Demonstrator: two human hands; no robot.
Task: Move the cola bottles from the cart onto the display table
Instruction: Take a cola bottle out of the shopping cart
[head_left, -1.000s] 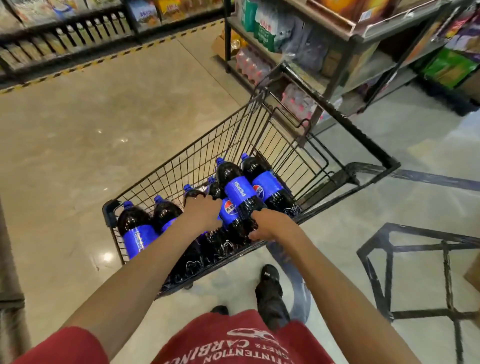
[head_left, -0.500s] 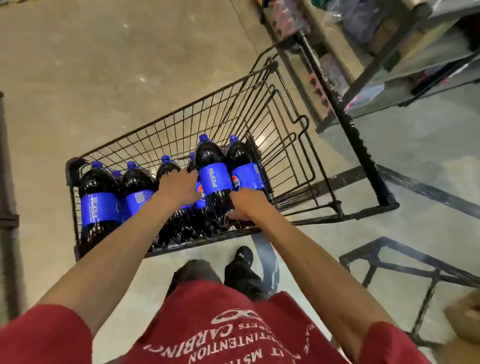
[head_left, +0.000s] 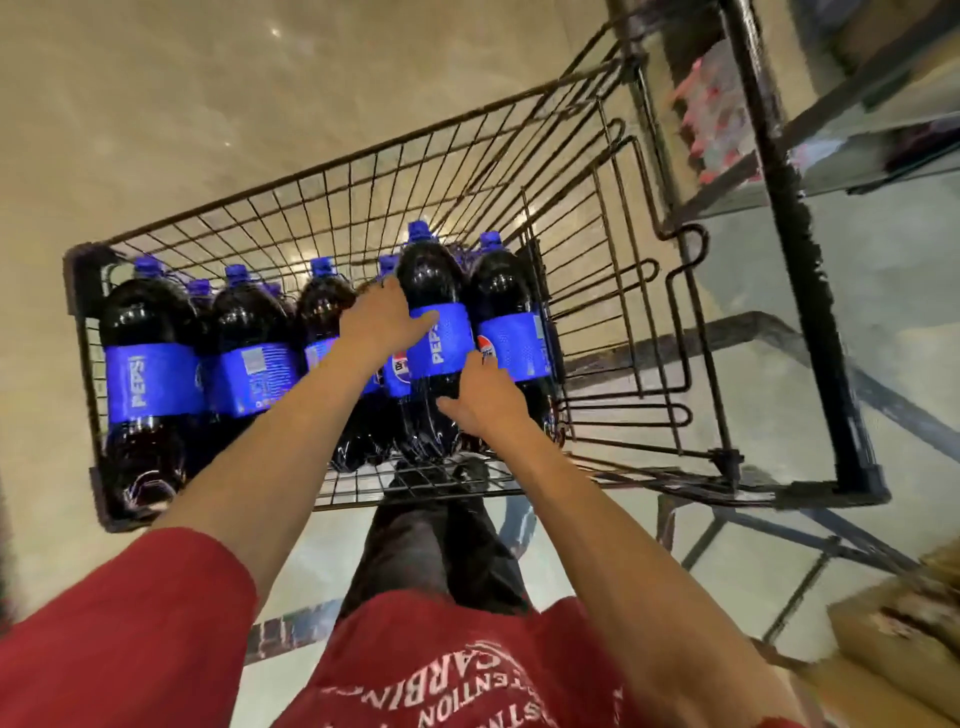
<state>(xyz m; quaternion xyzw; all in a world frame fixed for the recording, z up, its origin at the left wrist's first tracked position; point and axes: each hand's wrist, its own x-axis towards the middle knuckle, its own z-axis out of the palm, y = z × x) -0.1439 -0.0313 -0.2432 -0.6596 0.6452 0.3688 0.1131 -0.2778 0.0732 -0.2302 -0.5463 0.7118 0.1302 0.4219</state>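
Left hand (head_left: 382, 325), right hand (head_left: 485, 402) holding cola bottle (head_left: 431, 280), wire cart (head_left: 337, 208)

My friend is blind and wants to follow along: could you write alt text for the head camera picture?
A person's left hand and right hand grip one cola bottle standing in a black wire cart, among more blue-labelled bottles. Store shelves stand to the cart's right, over a pale shiny floor.
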